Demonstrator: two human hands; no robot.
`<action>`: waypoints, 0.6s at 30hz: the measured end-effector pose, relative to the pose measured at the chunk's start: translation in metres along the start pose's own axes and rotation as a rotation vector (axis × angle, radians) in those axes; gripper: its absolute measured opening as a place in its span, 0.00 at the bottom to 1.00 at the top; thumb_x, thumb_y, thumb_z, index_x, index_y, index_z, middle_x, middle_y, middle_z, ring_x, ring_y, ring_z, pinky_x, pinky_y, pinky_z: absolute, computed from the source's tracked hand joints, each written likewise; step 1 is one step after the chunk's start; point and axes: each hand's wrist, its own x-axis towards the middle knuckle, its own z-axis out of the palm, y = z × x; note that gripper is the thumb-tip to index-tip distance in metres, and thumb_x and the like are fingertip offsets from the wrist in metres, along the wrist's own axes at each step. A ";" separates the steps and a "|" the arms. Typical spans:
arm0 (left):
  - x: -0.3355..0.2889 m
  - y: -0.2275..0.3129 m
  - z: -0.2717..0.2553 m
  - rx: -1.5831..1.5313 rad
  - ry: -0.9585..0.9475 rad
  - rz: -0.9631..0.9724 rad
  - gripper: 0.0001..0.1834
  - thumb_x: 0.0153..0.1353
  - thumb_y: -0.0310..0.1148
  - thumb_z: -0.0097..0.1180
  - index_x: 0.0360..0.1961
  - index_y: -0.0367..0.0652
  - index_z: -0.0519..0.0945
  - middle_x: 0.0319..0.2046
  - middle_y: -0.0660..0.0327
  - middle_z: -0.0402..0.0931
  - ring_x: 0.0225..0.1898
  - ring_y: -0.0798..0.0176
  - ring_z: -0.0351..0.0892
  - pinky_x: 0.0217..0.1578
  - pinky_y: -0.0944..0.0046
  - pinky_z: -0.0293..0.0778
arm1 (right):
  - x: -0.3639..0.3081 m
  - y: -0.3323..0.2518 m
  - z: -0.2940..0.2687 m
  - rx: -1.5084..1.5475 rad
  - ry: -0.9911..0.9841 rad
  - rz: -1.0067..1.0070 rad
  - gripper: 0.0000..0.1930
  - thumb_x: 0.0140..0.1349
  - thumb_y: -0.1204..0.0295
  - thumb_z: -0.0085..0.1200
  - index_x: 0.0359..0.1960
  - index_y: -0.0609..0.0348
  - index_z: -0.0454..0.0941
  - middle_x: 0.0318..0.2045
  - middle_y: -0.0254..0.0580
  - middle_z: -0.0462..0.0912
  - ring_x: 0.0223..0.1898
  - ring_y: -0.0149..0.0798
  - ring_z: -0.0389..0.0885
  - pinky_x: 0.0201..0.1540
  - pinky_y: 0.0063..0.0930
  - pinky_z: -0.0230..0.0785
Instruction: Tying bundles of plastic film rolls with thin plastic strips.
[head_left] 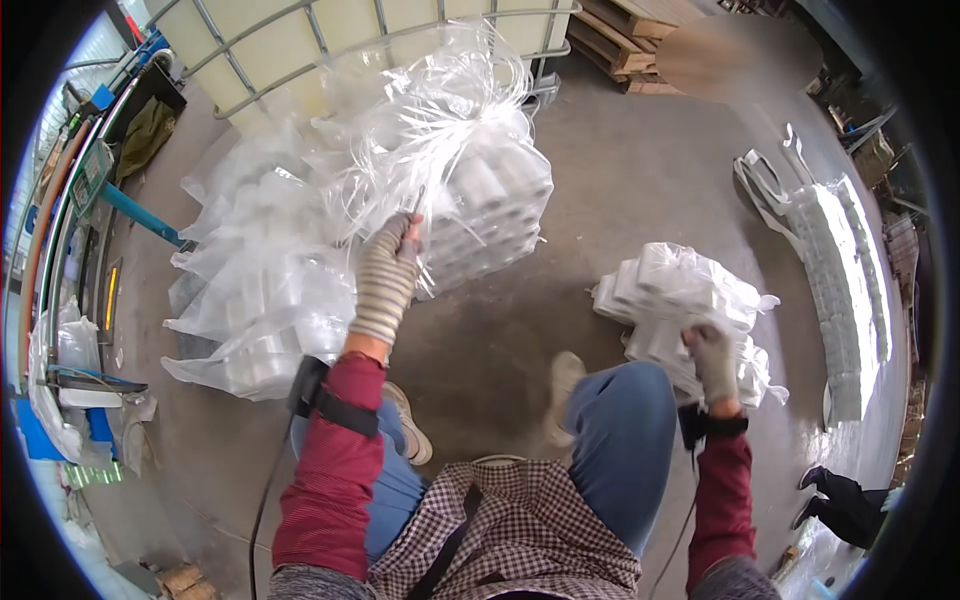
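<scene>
My left hand (388, 275), in a striped fingerless glove, is closed at a bunch of thin white plastic strips (440, 150). The strips spread over a stack of white rolls (490, 200) wrapped in clear plastic. Left of it stand more bagged white rolls (270, 320), their loose plastic bag ends sticking out. My right hand (714, 368), also gloved, is curled at the near side of a smaller pile of wrapped white rolls (680, 285). Its fingers look bent together; what they hold, if anything, is too small to make out.
A pale tank in a metal cage (340, 45) stands behind the stacks, with wooden pallets (625, 40) at the back. A long row of wrapped white packs (835, 290) lies at the far right. Machinery (90, 180) lines the left. Another person's dark-clothed legs (845, 505) show at the lower right.
</scene>
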 end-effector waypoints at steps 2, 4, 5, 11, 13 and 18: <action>0.021 0.005 -0.015 0.344 -0.002 0.093 0.12 0.60 0.36 0.49 0.42 0.44 0.78 0.25 0.54 0.78 0.29 0.57 0.77 0.33 0.63 0.71 | 0.055 -0.115 0.009 0.191 -0.140 0.166 0.13 0.57 0.65 0.51 0.35 0.63 0.78 0.20 0.34 0.74 0.21 0.24 0.68 0.25 0.21 0.63; 0.054 -0.002 -0.013 0.429 -0.046 0.345 0.12 0.61 0.35 0.49 0.43 0.44 0.78 0.22 0.60 0.74 0.21 0.64 0.71 0.25 0.66 0.67 | 0.106 -0.163 0.059 0.472 -0.297 0.140 0.14 0.56 0.65 0.52 0.39 0.62 0.78 0.21 0.33 0.77 0.20 0.25 0.72 0.22 0.20 0.64; 0.075 -0.005 -0.008 0.507 -0.093 0.593 0.12 0.61 0.34 0.49 0.43 0.44 0.78 0.18 0.65 0.71 0.14 0.71 0.65 0.16 0.69 0.63 | 0.126 -0.196 0.084 0.591 -0.407 0.210 0.13 0.56 0.66 0.53 0.39 0.62 0.78 0.22 0.32 0.77 0.21 0.27 0.74 0.23 0.21 0.66; 0.192 -0.002 0.072 0.785 -0.487 0.041 0.14 0.60 0.34 0.48 0.47 0.47 0.76 0.28 0.57 0.79 0.26 0.61 0.77 0.30 0.62 0.73 | 0.252 -0.252 0.246 1.137 -0.652 0.562 0.07 0.56 0.67 0.52 0.28 0.59 0.75 0.24 0.41 0.80 0.19 0.36 0.76 0.21 0.23 0.68; 0.221 -0.016 0.081 0.952 -0.556 -0.029 0.14 0.60 0.34 0.48 0.47 0.47 0.76 0.31 0.55 0.79 0.30 0.59 0.79 0.34 0.60 0.75 | 0.268 -0.254 0.269 1.178 -0.695 0.615 0.08 0.55 0.66 0.53 0.27 0.57 0.74 0.21 0.38 0.77 0.15 0.33 0.72 0.18 0.22 0.64; 0.270 -0.055 0.080 1.130 -0.548 -0.097 0.20 0.61 0.43 0.44 0.50 0.46 0.74 0.46 0.51 0.74 0.48 0.48 0.73 0.49 0.54 0.69 | 0.214 -0.250 0.221 1.025 -0.900 0.230 0.06 0.54 0.71 0.47 0.29 0.61 0.74 0.18 0.30 0.69 0.17 0.26 0.65 0.20 0.19 0.59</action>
